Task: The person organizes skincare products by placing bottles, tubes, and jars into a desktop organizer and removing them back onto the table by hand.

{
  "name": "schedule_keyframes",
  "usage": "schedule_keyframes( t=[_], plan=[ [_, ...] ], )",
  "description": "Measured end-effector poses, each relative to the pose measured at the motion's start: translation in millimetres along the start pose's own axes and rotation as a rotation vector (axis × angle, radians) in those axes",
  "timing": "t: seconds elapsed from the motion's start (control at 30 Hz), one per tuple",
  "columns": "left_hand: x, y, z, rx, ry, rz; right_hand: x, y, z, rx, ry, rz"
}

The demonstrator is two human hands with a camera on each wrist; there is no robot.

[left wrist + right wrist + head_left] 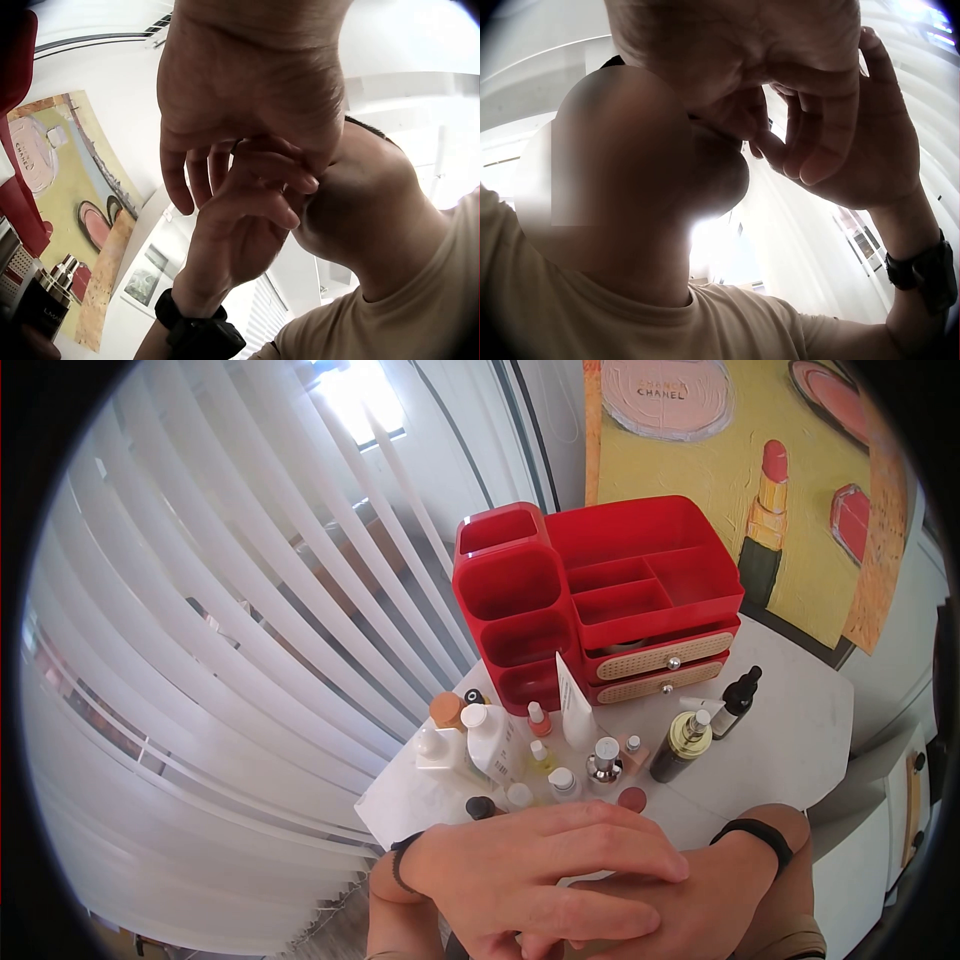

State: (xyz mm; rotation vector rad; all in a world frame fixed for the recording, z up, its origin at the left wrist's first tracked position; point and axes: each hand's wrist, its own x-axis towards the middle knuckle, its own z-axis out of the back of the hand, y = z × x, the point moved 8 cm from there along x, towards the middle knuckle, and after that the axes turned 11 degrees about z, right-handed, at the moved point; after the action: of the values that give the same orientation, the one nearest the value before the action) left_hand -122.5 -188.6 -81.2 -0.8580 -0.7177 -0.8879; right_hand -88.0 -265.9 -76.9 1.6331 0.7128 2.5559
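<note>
In the head view my left hand lies across the back of my right hand, its fingers spread and loosely bent. Much of the right hand is covered by the left. The left wrist view has the left hand near the lens and the right hand below it, fingers softly bent. From the right wrist, the right hand overlaps the left hand. Neither hand shows an object in it. Just beyond them stand a silver-capped bottle and a white-capped bottle.
A red organizer with compartments and two woven-front drawers stands at the back of the white table. White pump bottles, a white tube, a gold-topped bottle and a black dropper bottle stand before it. Blinds hang at left.
</note>
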Motion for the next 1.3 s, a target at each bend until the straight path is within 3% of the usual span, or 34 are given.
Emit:
schedule_keyframes(
  t=[0.2, 0.27, 0.3, 0.37, 0.5, 0.57, 0.67, 0.7, 0.83, 0.9, 0.93, 0.97, 1.0, 1.03, 1.07, 1.13, 1.17, 1.3],
  plan=[
    [9.1, -13.0, -2.6, 0.009, -0.049, -0.026, 2.6, 5.4, 3.6, -0.045, 0.035, -0.031],
    [20.7, -9.2, 4.9, -0.070, -0.271, 0.449, 3.0, 4.2, 5.9, -0.020, 0.118, -0.168],
    [19.9, -9.8, 3.1, -0.071, -0.270, 0.449, 3.2, 0.5, 3.3, -0.021, 0.117, -0.168],
    [16.7, -7.9, 2.9, -0.061, -0.316, 0.461, 4.3, 0.1, 5.1, -0.092, -0.028, 0.001],
    [9.8, 0.7, 3.9, -0.078, -0.339, 0.463, -5.5, -7.2, -2.7, -0.055, -0.050, -0.001],
    [11.0, -7.0, 5.2, -0.057, -0.226, 0.138, -4.4, -8.3, -1.9, -0.068, -0.037, -0.044],
    [11.2, -6.0, 5.5, 0.007, -0.261, 0.057, -0.2, -7.3, 0.8, -0.085, -0.016, -0.108],
    [11.3, -8.7, 9.5, 0.008, -0.262, 0.057, 1.4, -6.6, 1.8, -0.091, -0.008, -0.129],
    [10.5, -28.0, 28.5, 0.172, 0.029, 0.229, 3.8, -1.7, 6.4, -0.123, 0.024, -0.210],
    [-8.6, -28.5, 82.3, -0.237, -0.358, 0.189, 0.9, -0.8, 5.3, -0.128, 0.021, -0.230],
    [-19.7, -24.1, 117.1, -0.161, -0.629, 0.460, -0.1, 0.5, 2.3, -0.147, 0.016, -0.202],
    [-30.8, -7.8, 155.2, 0.001, -0.613, 0.457, -0.5, 1.0, -0.5, -0.164, 0.014, -0.169],
    [-54.5, 19.0, 194.8, 0.490, -0.605, 0.803, -2.1, -0.6, -3.0, -0.145, 0.010, -0.157],
    [-65.6, 48.6, 206.7, 0.523, -0.469, 0.986, -2.5, 1.1, -3.9, -0.136, 0.014, -0.114],
    [-101.8, 73.9, 217.9, 0.752, -0.264, 1.168, -2.8, 4.4, -4.2, -0.138, 0.023, -0.069],
    [-159.8, 106.1, 213.8, 0.774, 0.058, 1.495, 6.3, 13.6, 1.9, -0.137, 0.092, -0.098],
    [-173.9, 112.9, 212.8, 0.779, 0.058, 1.499, 7.9, 14.6, 0.4, -0.132, 0.157, -0.134],
    [-209.1, 132.8, 186.2, 0.681, 0.310, 1.599, 4.9, 14.3, -5.3, -0.120, 0.129, -0.105]
  ],
)
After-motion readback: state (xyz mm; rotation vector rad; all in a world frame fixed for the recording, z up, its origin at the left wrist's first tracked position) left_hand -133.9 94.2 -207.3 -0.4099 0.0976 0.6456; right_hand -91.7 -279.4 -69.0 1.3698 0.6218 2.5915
